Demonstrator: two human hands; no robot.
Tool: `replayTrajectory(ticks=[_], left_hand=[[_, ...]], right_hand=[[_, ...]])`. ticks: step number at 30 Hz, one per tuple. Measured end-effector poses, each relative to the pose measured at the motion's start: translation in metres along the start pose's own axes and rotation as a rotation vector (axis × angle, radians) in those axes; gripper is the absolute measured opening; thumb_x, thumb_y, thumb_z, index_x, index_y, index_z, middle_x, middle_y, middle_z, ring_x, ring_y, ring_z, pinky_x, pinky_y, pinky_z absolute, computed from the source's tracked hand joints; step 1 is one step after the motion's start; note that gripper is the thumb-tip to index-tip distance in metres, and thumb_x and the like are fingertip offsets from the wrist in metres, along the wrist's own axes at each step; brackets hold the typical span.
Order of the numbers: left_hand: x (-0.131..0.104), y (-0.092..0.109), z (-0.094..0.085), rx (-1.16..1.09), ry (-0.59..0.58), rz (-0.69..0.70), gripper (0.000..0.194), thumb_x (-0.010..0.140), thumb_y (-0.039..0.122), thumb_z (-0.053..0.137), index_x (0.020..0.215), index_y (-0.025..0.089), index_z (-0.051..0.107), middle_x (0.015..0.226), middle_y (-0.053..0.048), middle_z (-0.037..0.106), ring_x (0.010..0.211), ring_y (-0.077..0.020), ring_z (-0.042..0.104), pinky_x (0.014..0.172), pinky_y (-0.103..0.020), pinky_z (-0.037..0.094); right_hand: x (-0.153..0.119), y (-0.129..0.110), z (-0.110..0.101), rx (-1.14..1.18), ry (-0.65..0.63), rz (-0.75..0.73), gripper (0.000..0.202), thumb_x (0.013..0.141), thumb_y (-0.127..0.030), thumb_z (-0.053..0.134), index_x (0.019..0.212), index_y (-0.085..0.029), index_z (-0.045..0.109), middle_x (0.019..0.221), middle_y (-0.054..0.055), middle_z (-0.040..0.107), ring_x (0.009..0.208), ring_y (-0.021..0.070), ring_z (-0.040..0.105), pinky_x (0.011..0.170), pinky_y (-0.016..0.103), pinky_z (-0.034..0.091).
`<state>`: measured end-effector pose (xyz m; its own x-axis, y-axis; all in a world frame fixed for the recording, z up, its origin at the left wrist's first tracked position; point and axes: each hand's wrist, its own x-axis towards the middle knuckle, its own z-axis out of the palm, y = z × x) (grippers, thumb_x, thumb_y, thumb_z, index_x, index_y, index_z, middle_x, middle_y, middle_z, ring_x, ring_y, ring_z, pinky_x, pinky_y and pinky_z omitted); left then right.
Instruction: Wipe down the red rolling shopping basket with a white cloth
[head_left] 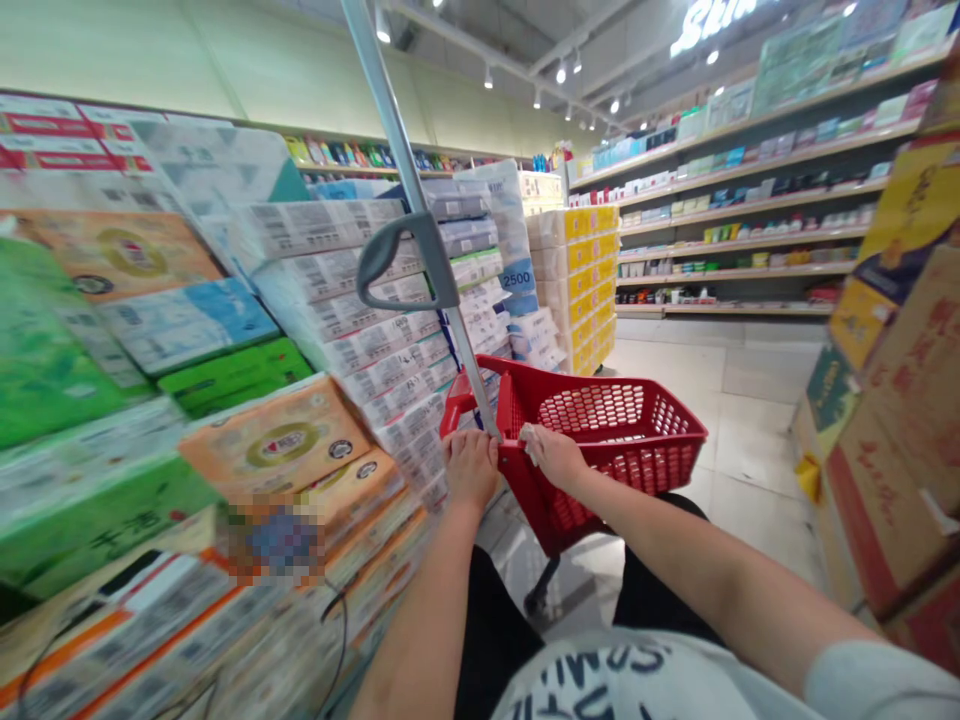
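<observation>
A red plastic shopping cart (637,467) with perforated basket walls stands in front of my knees. My left hand (471,468) is closed over the near end of the cart's red handle (455,403). At the near corner of the basket, my right hand (556,456) is closed around a crumpled white tissue (529,436), which is against the red rim. A grey pole (401,130) with a grey loop grip (397,265) rises at a slant from the cart between my hands. My fingertips are partly hidden.
Stacked tissue packs (281,435) crowd the left side. Taller white paper packs (375,340) stand close beyond the cart, then a yellow-and-white stack (577,290). Cardboard boxes (900,430) line the right. Pale floor tiles (750,400) lead to stocked shelves (750,225).
</observation>
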<state>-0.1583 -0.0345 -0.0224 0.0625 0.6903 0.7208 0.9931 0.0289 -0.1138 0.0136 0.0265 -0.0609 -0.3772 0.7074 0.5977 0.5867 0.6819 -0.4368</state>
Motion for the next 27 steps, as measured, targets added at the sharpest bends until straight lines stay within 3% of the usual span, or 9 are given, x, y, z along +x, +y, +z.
replayTrajectory(ticks=[2,5,7,12,14,18,20,24,27], left_hand=[[0.002,0.0,-0.001,-0.001,-0.012,-0.012,0.03,0.097,0.035,0.039,0.093,0.02,0.065,0.1,-0.008,0.064,0.103,-0.0267,0.052,0.099,-0.043,0.032],[0.004,0.001,-0.002,-0.021,-0.016,-0.023,0.029,0.097,0.034,0.039,0.094,0.021,0.064,0.101,-0.008,0.064,0.104,-0.0267,0.052,0.1,-0.043,0.032],[0.004,0.001,-0.002,-0.035,-0.005,-0.023,0.028,0.097,0.034,0.04,0.094,0.021,0.064,0.101,-0.008,0.064,0.105,-0.0266,0.052,0.1,-0.043,0.032],[0.002,0.0,0.001,-0.012,0.039,-0.017,0.027,0.096,0.033,0.041,0.091,0.02,0.065,0.098,-0.009,0.065,0.102,-0.0271,0.052,0.099,-0.043,0.033],[0.001,0.001,0.001,-0.001,0.052,-0.011,0.028,0.096,0.033,0.041,0.091,0.019,0.065,0.099,-0.009,0.065,0.102,-0.0273,0.052,0.099,-0.044,0.032],[-0.003,0.001,0.001,0.007,0.045,0.01,0.031,0.097,0.033,0.039,0.089,0.018,0.064,0.096,-0.009,0.065,0.099,-0.0269,0.052,0.097,-0.043,0.033],[-0.004,0.001,0.0,0.006,0.037,0.011,0.03,0.097,0.034,0.039,0.089,0.018,0.064,0.096,-0.009,0.064,0.1,-0.0271,0.051,0.098,-0.044,0.033],[-0.003,0.002,-0.001,-0.003,0.033,-0.01,0.028,0.097,0.034,0.041,0.091,0.019,0.064,0.097,-0.009,0.064,0.101,-0.0275,0.051,0.096,-0.043,0.033],[-0.002,0.003,-0.001,0.0,0.044,-0.007,0.028,0.097,0.033,0.041,0.091,0.019,0.064,0.097,-0.009,0.064,0.1,-0.0269,0.052,0.097,-0.043,0.032]], right_hand=[[0.0,-0.001,-0.001,-0.042,-0.023,0.0,0.036,0.101,-0.035,0.031,0.109,-0.02,0.062,0.094,0.005,0.071,0.087,0.0156,0.066,0.082,0.028,0.047],[-0.001,-0.007,0.002,-0.073,0.088,-0.07,0.04,0.102,-0.035,0.026,0.121,-0.018,0.057,0.118,0.01,0.065,0.107,0.0185,0.06,0.095,0.033,0.042],[0.003,-0.014,0.002,-0.088,0.094,-0.031,0.042,0.102,-0.034,0.024,0.121,-0.017,0.057,0.12,0.012,0.064,0.109,0.0192,0.059,0.095,0.034,0.042],[0.024,-0.035,-0.007,-0.132,-0.188,0.181,0.043,0.101,-0.036,0.024,0.1,-0.017,0.063,0.087,0.01,0.07,0.083,0.0203,0.067,0.078,0.033,0.048],[0.021,-0.037,-0.005,-0.089,-0.145,0.104,0.041,0.101,-0.036,0.026,0.102,-0.018,0.063,0.093,0.01,0.07,0.089,0.02,0.066,0.082,0.034,0.048],[0.002,-0.029,0.007,0.008,0.149,-0.156,0.039,0.101,-0.034,0.028,0.12,-0.017,0.057,0.12,0.013,0.063,0.113,0.02,0.057,0.099,0.038,0.042],[0.003,-0.025,0.007,0.006,0.117,-0.144,0.037,0.101,-0.033,0.029,0.119,-0.017,0.058,0.113,0.012,0.066,0.108,0.0192,0.059,0.097,0.037,0.044],[0.018,-0.024,0.0,-0.038,-0.1,0.064,0.042,0.102,-0.037,0.024,0.106,-0.02,0.062,0.086,0.006,0.069,0.081,0.0162,0.066,0.077,0.029,0.049],[0.013,-0.026,0.004,-0.021,0.035,-0.13,0.039,0.101,-0.037,0.028,0.117,-0.019,0.059,0.109,0.01,0.068,0.101,0.0173,0.063,0.089,0.031,0.047]])
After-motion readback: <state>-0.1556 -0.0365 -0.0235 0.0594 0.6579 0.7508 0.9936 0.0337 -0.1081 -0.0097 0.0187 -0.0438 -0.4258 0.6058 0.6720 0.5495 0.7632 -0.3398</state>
